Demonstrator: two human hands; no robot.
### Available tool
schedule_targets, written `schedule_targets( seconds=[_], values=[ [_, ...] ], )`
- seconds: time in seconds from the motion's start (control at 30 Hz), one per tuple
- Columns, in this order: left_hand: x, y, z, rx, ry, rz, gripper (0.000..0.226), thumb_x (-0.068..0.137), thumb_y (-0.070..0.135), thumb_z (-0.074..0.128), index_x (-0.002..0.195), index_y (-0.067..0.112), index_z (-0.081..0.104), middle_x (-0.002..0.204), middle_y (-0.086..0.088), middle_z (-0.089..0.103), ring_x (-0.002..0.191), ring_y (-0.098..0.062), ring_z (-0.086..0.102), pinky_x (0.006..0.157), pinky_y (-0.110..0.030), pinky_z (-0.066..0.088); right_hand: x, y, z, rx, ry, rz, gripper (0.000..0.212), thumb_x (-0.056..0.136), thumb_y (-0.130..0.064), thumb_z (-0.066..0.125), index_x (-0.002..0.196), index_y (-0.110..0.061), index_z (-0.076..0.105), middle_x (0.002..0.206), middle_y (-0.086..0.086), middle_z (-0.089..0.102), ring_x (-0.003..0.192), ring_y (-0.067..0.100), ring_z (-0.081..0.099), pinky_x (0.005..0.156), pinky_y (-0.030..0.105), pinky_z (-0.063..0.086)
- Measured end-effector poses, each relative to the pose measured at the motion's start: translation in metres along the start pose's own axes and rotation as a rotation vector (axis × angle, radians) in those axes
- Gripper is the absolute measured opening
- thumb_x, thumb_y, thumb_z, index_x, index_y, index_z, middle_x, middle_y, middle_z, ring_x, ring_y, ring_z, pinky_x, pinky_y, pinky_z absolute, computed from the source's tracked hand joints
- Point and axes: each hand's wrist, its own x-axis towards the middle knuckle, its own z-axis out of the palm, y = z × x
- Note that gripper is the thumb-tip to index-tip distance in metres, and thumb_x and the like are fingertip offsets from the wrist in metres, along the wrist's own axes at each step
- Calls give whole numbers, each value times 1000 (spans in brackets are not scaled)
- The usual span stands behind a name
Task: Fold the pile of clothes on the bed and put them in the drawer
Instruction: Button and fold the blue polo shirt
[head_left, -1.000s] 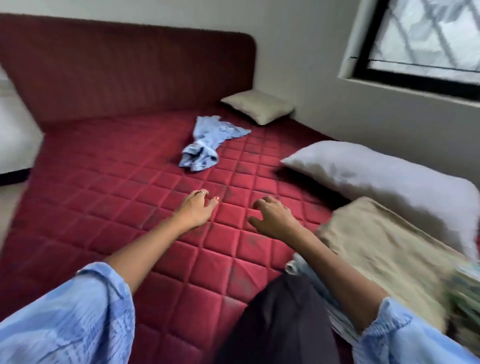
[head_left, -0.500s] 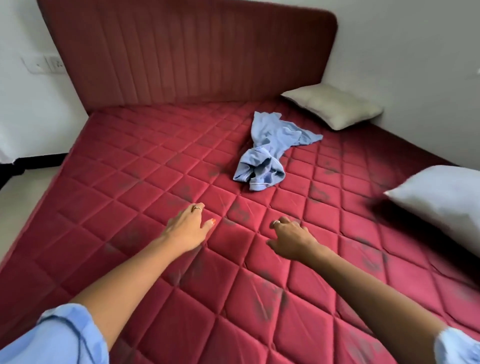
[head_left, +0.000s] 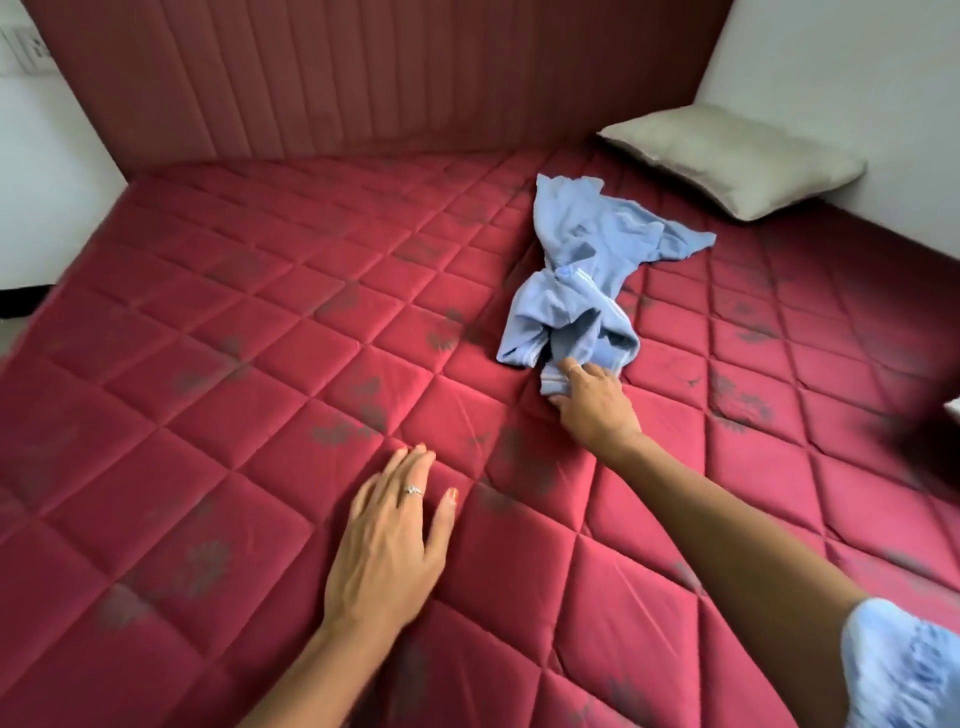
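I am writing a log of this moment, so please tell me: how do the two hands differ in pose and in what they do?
The left hand lies flat on the red mattress with straight fingers and holds nothing; the right hand pinches the near edge of the crumpled light blue garment. The left hand is nearer the camera; the right hand reaches farther across the bed. Both wear a ring.

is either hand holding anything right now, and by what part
The right hand pinches the blue garment at its near, bunched end. The left hand holds nothing; it lies flat on the mattress.
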Motion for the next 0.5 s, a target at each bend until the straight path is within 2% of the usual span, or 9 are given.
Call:
schedule_targets(
  seconds=[0.03,0.1,0.17,0.27,0.33,0.37,0.43,0.47,0.5],
  values=[
    [1,-2,1,1,3,-2,55,94,43,34,132,7,53,133,-6,58,130,-20,50,104,-33,33,2,-1,0,65,45,-19,26,85,-7,51,110,-16,55,112,14,58,110,36,53,82,38,45],
    [3,-2,1,-3,0,-6,56,93,44,36,132,8,52,134,-6,58,129,-20,50,104,-32,32,-2,-7,-10,165,100,-54,19,77,4,42,84,-12,51,88,8,64,86,33,59,64,32,36],
    [2,-1,-1,-21,5,0,58,92,46,37,135,8,48,136,-6,56,128,-19,51,103,-32,33,-21,-15,-26,184,75,-153,21,78,8,42,84,-7,56,83,9,67,75,26,56,59,27,30],
    [1,1,-10,-32,30,21,67,94,57,31,140,9,38,140,-8,51,125,-20,52,101,-34,35,-79,-21,-66,167,23,-420,23,82,3,54,98,-8,67,92,5,71,96,17,48,67,23,35],
    [1,2,-13,4,-1,60,78,91,66,30,145,11,30,148,-9,42,128,-21,50,103,-36,36,-126,-14,-91,184,-135,-541,25,83,-4,57,102,-15,68,100,-5,68,91,11,57,73,12,40],
    [-1,8,-17,28,-21,99,85,86,70,34,148,13,25,151,-10,36,130,-23,48,104,-38,38,-152,-9,-105,167,-236,-553,25,86,-10,56,106,-20,66,100,-7,67,89,10,61,78,14,43],
    [-11,21,-26,41,-67,195,94,76,65,46,152,20,15,155,-13,26,130,-28,48,98,-43,47,-200,1,-127,155,-422,-528,26,93,-30,53,117,-23,61,103,-5,69,98,16,64,86,29,50],
    [-18,28,-32,35,-86,248,93,75,53,53,153,25,10,156,-14,24,126,-28,52,91,-43,52,-223,-4,-144,202,-487,-482,33,93,-40,54,116,-18,64,106,0,70,102,19,65,90,36,50],
    [-23,33,-33,37,-105,286,94,74,36,60,153,31,8,156,-14,25,117,-27,59,82,-41,55,-241,-6,-157,182,-457,-523,39,91,-44,58,111,-12,68,107,6,71,105,20,65,96,42,48]
  ],
)
